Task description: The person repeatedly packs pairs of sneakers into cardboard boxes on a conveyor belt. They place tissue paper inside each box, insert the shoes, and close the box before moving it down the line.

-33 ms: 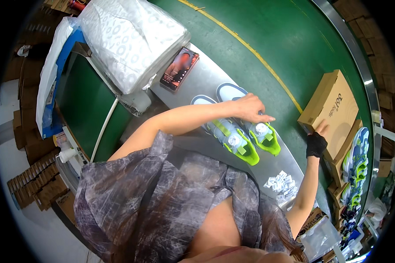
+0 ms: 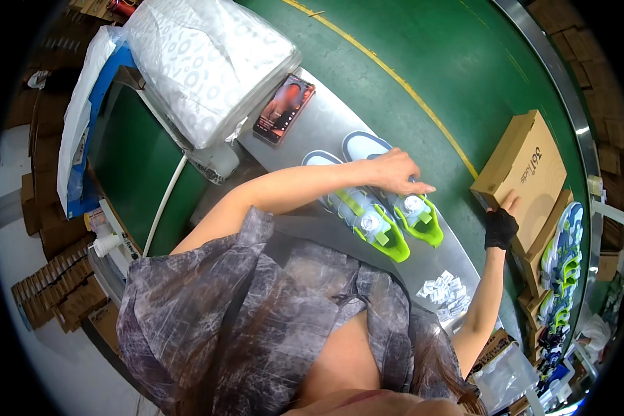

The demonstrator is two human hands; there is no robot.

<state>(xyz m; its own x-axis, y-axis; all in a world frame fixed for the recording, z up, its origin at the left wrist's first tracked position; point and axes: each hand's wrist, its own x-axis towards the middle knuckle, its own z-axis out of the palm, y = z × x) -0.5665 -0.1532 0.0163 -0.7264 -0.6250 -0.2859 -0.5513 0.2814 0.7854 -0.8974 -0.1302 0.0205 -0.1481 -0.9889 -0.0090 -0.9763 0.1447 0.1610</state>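
A pair of pale blue and lime-green sneakers lies on the metal bench, the nearer sneaker (image 2: 357, 206) beside the farther sneaker (image 2: 418, 216). White stuffing shows in both openings. Over the farther one is my left hand (image 2: 395, 172), palm down, its fingers partly stretched out and nothing seen in them; the fingers' underside is hidden. At the right, my right hand (image 2: 504, 220), in a black fingerless glove, grips the near edge of a brown cardboard shoebox (image 2: 530, 163), fingertips on its printed face.
Small white packets (image 2: 445, 291) lie in a heap on the metal bench (image 2: 304, 234). A phone (image 2: 284, 109) rests at its far left, beside a plastic-wrapped white stack (image 2: 201, 62). More sneakers (image 2: 563, 253) stand in a row at the right on the green surface (image 2: 423, 41).
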